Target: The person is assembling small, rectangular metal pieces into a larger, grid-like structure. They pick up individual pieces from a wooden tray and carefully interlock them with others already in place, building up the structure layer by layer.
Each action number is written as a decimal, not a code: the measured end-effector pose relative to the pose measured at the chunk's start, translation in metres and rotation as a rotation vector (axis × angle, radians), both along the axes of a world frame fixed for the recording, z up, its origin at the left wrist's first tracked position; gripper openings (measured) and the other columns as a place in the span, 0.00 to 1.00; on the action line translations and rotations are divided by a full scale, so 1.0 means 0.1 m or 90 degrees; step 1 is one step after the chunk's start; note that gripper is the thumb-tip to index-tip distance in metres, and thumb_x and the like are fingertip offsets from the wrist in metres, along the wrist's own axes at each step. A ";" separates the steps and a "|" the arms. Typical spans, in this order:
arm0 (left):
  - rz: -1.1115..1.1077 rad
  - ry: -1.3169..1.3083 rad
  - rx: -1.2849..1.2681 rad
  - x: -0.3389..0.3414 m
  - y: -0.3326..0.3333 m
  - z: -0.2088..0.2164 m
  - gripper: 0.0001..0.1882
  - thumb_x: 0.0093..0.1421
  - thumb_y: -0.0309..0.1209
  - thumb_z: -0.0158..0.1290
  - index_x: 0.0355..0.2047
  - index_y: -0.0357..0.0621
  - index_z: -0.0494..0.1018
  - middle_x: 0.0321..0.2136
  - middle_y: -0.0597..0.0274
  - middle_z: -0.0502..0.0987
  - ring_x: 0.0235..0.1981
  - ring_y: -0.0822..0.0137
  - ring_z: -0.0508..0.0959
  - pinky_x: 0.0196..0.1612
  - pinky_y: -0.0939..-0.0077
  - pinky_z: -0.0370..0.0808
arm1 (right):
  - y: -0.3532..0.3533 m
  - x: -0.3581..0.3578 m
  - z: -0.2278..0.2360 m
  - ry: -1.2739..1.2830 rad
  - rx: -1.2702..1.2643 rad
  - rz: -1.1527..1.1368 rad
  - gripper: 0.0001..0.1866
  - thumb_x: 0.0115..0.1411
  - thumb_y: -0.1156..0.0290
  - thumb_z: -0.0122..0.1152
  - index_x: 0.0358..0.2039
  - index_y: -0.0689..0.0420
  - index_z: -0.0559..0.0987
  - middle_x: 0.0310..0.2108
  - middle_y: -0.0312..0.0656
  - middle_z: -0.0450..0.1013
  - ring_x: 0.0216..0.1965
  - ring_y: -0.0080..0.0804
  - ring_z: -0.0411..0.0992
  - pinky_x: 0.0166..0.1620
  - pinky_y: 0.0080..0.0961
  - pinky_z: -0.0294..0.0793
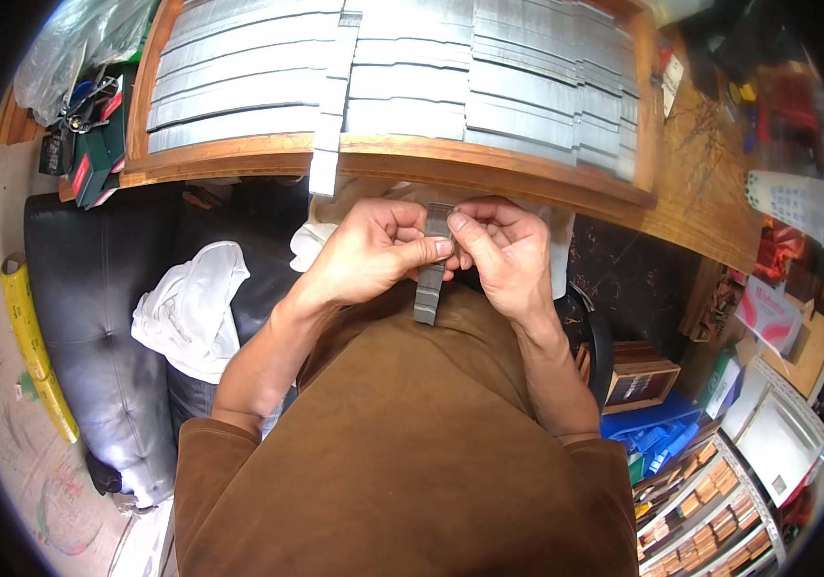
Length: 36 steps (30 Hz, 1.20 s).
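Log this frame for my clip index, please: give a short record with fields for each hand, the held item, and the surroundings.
left hand: pinches the upper part of a grey metal strip
right hand: grips the same strip from the other side
strip: hangs upright over the lap
ahead: wooden tray filled with rows of grey strips
person's left: black padded seat with a white cloth

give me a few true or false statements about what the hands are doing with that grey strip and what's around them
1. Both hands, left hand and right hand, hold the grey strip. True.
2. The strip lies flat on the wooden tray. False: it is held up below the tray's edge, over the lap.
3. The tray holds rows of grey strips. True.
4. A white cloth lies on the right of the person. False: it lies on the left, on the black seat.
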<state>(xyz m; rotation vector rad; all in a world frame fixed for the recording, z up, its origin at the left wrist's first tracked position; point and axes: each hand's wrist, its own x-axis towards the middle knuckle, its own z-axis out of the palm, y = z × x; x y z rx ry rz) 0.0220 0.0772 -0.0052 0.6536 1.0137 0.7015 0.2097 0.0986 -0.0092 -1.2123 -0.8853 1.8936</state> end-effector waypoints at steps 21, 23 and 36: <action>0.018 0.003 -0.084 -0.03 0.03 0.16 0.13 0.65 0.31 0.60 0.43 0.33 0.76 0.34 0.55 0.84 0.34 0.68 0.85 0.34 0.81 0.78 | 0.34 1.30 0.79 -0.020 0.211 -0.234 0.09 0.67 0.68 0.55 0.35 0.61 0.76 0.24 0.34 0.67 0.21 0.19 0.62 0.24 0.18 0.61; 0.005 -0.033 -0.080 0.00 0.08 0.13 0.13 0.65 0.31 0.60 0.42 0.33 0.76 0.34 0.55 0.84 0.34 0.68 0.85 0.34 0.81 0.78 | 0.62 1.69 0.89 -0.033 0.181 -0.426 0.10 0.69 0.67 0.55 0.42 0.61 0.76 0.28 0.32 0.69 0.27 0.15 0.61 0.31 0.15 0.60; -0.045 -0.018 -0.074 0.05 0.07 0.22 0.11 0.66 0.34 0.58 0.41 0.37 0.76 0.34 0.57 0.84 0.34 0.71 0.84 0.34 0.80 0.77 | 0.03 0.29 0.27 -0.073 0.005 0.042 0.08 0.63 0.75 0.66 0.39 0.66 0.81 0.28 0.38 0.79 0.23 0.15 0.71 0.24 0.12 0.69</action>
